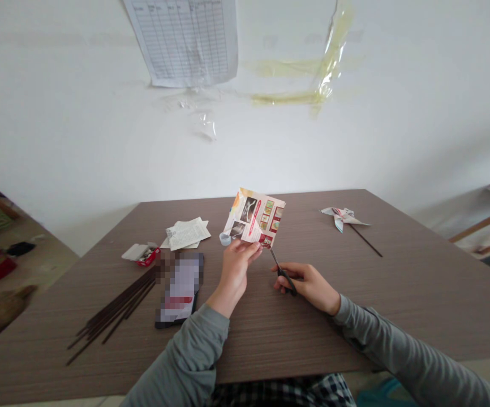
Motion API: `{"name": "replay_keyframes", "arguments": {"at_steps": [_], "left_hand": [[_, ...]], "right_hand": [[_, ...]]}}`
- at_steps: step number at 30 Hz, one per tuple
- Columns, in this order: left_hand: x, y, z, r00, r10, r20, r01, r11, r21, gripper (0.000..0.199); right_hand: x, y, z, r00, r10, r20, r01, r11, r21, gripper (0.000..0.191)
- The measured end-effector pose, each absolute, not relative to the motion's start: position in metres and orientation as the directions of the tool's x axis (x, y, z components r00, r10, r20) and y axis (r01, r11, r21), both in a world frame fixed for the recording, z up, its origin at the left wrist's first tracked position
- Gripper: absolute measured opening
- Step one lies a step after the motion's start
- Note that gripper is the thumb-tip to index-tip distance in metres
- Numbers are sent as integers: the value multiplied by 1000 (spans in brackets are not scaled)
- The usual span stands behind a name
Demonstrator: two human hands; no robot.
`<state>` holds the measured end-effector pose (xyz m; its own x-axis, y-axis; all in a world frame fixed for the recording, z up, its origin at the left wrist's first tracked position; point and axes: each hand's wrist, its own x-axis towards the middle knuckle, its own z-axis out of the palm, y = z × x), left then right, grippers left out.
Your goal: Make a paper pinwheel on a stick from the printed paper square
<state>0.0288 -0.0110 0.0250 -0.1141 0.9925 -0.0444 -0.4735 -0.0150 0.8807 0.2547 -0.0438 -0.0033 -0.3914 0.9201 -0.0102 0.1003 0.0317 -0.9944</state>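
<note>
My left hand (237, 265) pinches the lower edge of a square of printed paper (256, 217), held up over the middle of the table. In my right hand (306, 285) are black-handled scissors (286, 281), whose blades point up and left and meet the paper's lower right corner. How far the blades are parted is too small to tell. A small whitish round cap (225, 239) lies just left of the paper. On the right side of the table lies a paper pinwheel (342, 217) on a dark stick.
On the brown table (398, 305), to the left, are several dark sticks (115, 308), a blurred phone (181, 288), a small open red box (146, 254) and some paper pieces (188, 233). A white wall (291, 152) rises behind the far edge.
</note>
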Motion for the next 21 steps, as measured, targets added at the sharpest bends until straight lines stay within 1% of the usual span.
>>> {"name": "replay_keyframes", "arguments": {"at_steps": [9,17,21], "left_hand": [[29,-11,25,-117,992,-37,-467,-22,884,50],[28,-12,26,-105,994,-28,-481,-26,877,51],[28,-10,24,-106,994,-26,-482,-29,876,48]], "right_hand": [[255,-44,-3,-385,923,-4,93,34,-995,77],[257,-43,-6,-399,917,-8,94,32,-995,81],[258,-42,-8,-407,913,-9,94,32,-995,84]]}}
